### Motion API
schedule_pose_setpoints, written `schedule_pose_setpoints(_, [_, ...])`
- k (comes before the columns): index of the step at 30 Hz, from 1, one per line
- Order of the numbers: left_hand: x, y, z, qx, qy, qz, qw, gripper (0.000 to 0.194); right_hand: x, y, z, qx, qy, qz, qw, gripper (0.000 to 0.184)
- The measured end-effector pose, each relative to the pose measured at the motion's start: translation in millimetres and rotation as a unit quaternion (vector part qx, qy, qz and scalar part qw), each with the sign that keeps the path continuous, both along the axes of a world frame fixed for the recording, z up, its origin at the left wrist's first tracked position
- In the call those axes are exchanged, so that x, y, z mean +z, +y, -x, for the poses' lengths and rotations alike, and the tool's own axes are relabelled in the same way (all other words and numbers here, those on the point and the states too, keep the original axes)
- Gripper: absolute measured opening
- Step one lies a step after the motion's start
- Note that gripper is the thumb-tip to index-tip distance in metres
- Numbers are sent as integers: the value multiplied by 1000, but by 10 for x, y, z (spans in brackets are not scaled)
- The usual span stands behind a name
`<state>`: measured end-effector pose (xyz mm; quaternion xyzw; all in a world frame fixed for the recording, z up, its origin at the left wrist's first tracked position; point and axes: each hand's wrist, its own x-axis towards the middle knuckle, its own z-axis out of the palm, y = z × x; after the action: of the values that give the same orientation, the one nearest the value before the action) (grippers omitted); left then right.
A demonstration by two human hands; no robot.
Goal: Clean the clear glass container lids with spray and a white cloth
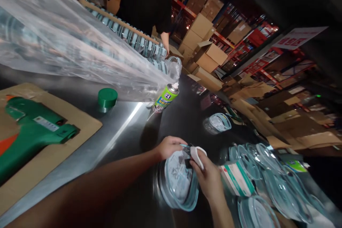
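A round clear container (177, 181) with a light blue rim and a printed sheet under its top stands on the dark table in front of me. My left hand (172, 147) is closed on its far edge, thumb and fingers at the rim. Pressed near the same edge, my right hand (207, 176) grips a folded white cloth (198, 156). Between the two hands is a small dark part that I cannot make out. Right of my right hand lies a white and green box (237, 179), beside several clear lids (283, 194) with light blue rims.
A spray can (165, 98) and a green-capped jar (107, 98) stand ahead. At left, a green glue gun (40, 128) lies on cardboard (80, 140). Plastic film (88, 46) covers rows of containers; a person (141, 3) stands behind. Another container (219, 123) sits farther right.
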<state>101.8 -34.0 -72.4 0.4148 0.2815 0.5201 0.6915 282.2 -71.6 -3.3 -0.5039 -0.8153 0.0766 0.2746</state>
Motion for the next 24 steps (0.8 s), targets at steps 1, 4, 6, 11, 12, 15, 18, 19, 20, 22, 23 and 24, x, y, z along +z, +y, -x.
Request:
schedule_pose_setpoints(1, [0, 1, -3, -1, 1, -2, 1000, 32, 28, 10, 14, 12, -15, 1, 1000, 31])
schedule_pose_setpoints(4, [5, -4, -10, -2, 4, -7, 1000, 31, 106, 20, 58, 38, -66, -2, 997, 29])
schedule_pose_setpoints(6, [13, -12, -12, -2, 6, -10, 1000, 31, 151, 5, 99, 44, -103, -7, 994, 34])
schedule_pose_setpoints(11, [40, -27, -6, 9, 17, -21, 1000, 29, 218, -61, 234, 15, -293, -39, 955, 54])
schedule_pose_setpoints(12, [44, -28, -6, 11, 18, -22, 1000, 29, 214, -68, 248, 11, -315, -44, 948, 55])
schedule_pose_setpoints(15, [49, -28, -11, 14, 22, -21, 999, 29, 157, -62, 225, 16, -315, -53, 948, 55])
schedule_pose_setpoints(18, [46, -28, -17, 11, 23, -16, 1000, 29, 53, -41, 127, 36, -269, -61, 961, 54])
schedule_pose_setpoints(19, [43, -28, -19, 11, 24, -15, 1000, 29, 19, -37, 92, 43, -248, -62, 966, 53])
schedule_pose_setpoints(20, [40, -27, -20, 10, 24, -13, 1000, 29, -10, -36, 63, 47, -224, -61, 972, 52])
schedule_pose_setpoints(22, [32, -23, -20, 10, 26, -12, 1000, 28, -49, -42, 25, 47, -181, -52, 981, 50])
schedule_pose_setpoints(23, [29, -22, -20, 9, 28, -12, 1000, 28, -59, -49, 17, 46, -164, -46, 984, 48])
schedule_pose_setpoints(24, [26, -21, -20, 9, 29, -12, 999, 28, -65, -57, 13, 45, -147, -41, 987, 45])
